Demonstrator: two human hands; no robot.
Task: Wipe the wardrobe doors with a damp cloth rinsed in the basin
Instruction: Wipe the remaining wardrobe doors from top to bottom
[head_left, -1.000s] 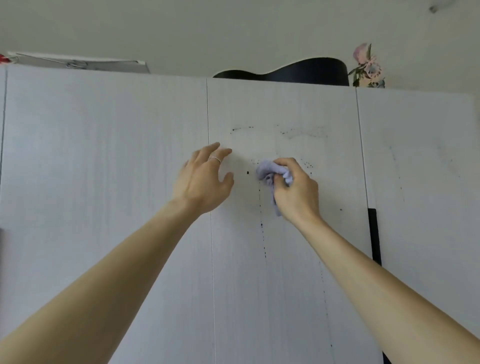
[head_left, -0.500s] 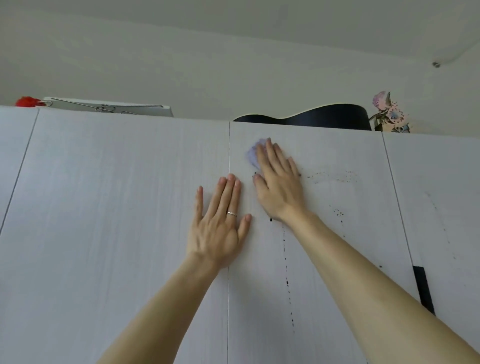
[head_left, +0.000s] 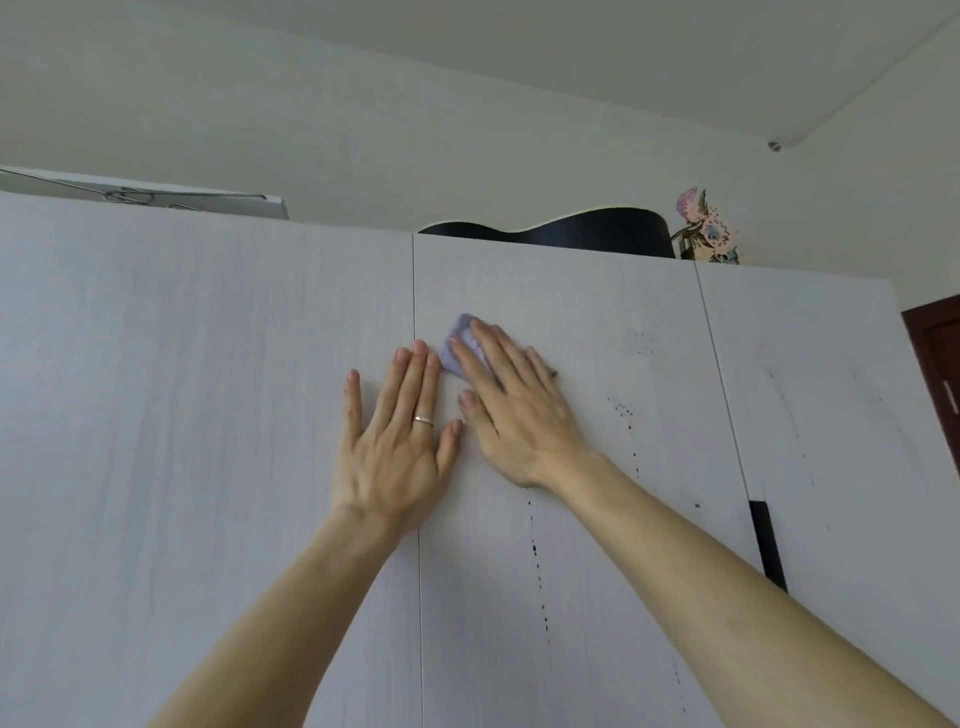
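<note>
a person's right hand (head_left: 519, 410) lies flat, fingers straight and spread, on the middle wardrobe door (head_left: 561, 519), pinning a small lilac cloth (head_left: 457, 348) against the panel rather than clutching it. only the cloth's upper left corner shows, peeking out beyond the fingertips high on the door, just right of the seam; the rest is hidden under the palm. the left hand (head_left: 397, 441), a ring (head_left: 423, 420) on one finger, is also spread open and holds nothing; it presses flat across the seam between the left door (head_left: 208, 441) and the middle one, its thumb just beside the right thumb. dark specks and thin drip lines (head_left: 535, 556) mark the middle door below and right of the hands. on top of the wardrobe, a black curved object (head_left: 587, 234), a pink paper flower (head_left: 706, 228) and a flat board (head_left: 156, 192) are only partly visible behind the edge. the basin is out of frame.
</note>
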